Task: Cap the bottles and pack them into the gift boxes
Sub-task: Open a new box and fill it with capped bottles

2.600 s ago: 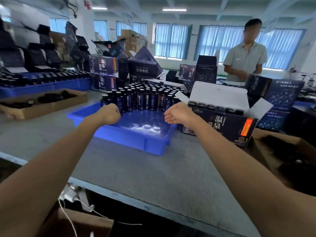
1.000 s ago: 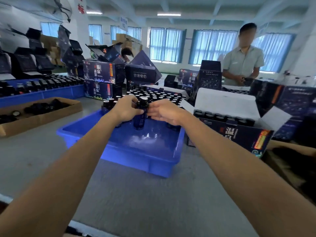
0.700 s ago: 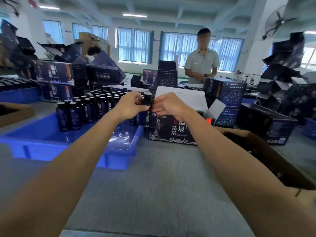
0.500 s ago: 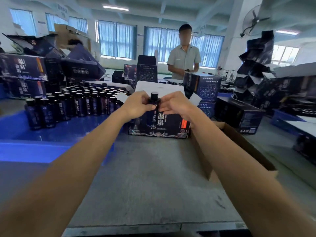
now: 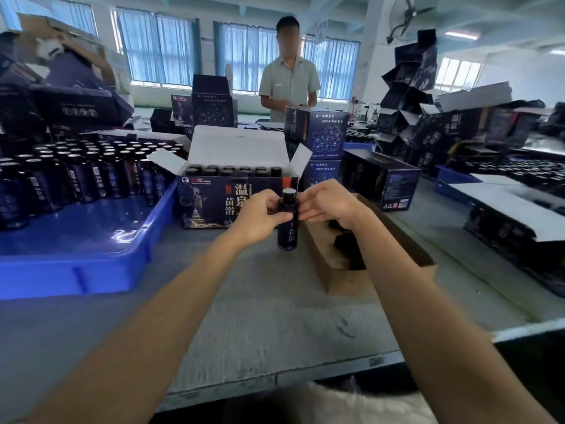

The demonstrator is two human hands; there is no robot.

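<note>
A dark bottle (image 5: 287, 232) with a black cap is held upright above the grey table, in front of the open gift box (image 5: 211, 203). My left hand (image 5: 260, 214) grips its upper body from the left. From the right, my right hand (image 5: 328, 205) pinches its neck just under the cap. The gift box has its white lid flaps up and holds rows of capped bottles (image 5: 232, 170). Several more dark bottles (image 5: 79, 172) stand in the blue tray (image 5: 91, 261) at the left.
A cardboard box (image 5: 336, 261) with black caps lies under my right forearm. Closed dark gift boxes (image 5: 382, 179) stand behind and right, with stacks further right. A person (image 5: 289, 78) stands across the table. The table's front edge (image 5: 275, 377) is near me.
Both hands took a bottle from the blue tray and carried it right, past the front of the open gift box. The view turned right with them.
</note>
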